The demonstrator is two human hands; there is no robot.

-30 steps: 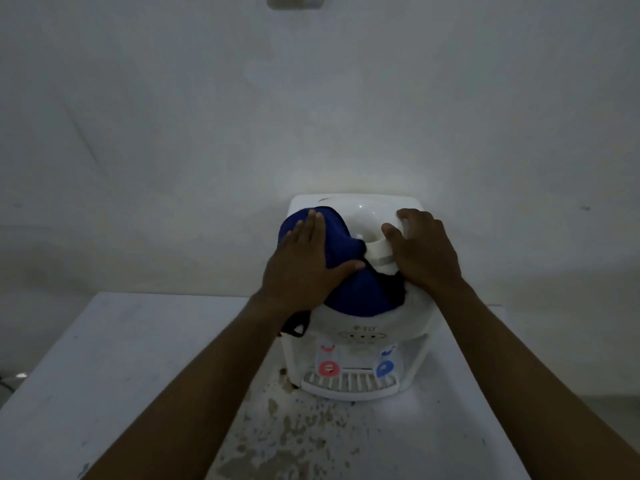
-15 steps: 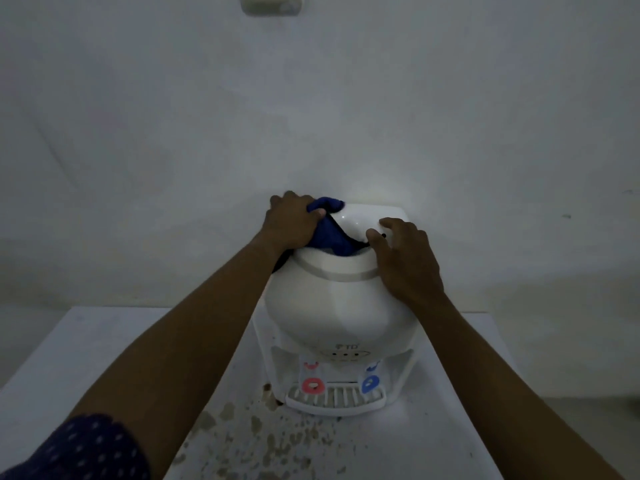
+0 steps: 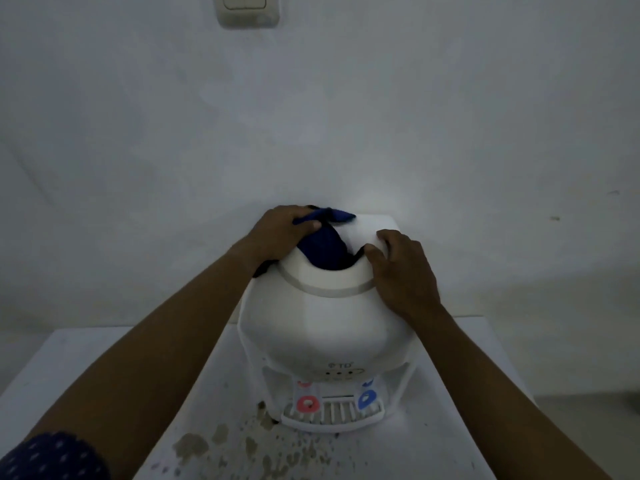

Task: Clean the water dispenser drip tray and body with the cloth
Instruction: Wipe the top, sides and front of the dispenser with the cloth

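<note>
A white water dispenser stands on a white table, its front facing me. A slotted drip tray sits at its base, below a red tap and a blue tap. At the back left of the dispenser's top, my left hand grips a bunched blue cloth. Part of the cloth hangs into the top opening. My right hand rests on the right side of the top collar, thumb at the opening's rim, steadying the body.
The white table has brown stains in front of the dispenser. A white wall stands right behind, with a switch plate high up. The table's right edge lies near the dispenser's right side.
My left hand moved from the front of the top toward the back left, bunching the cloth that had lain spread. The right hand stayed on the collar. The view drew closer and tilted up.
</note>
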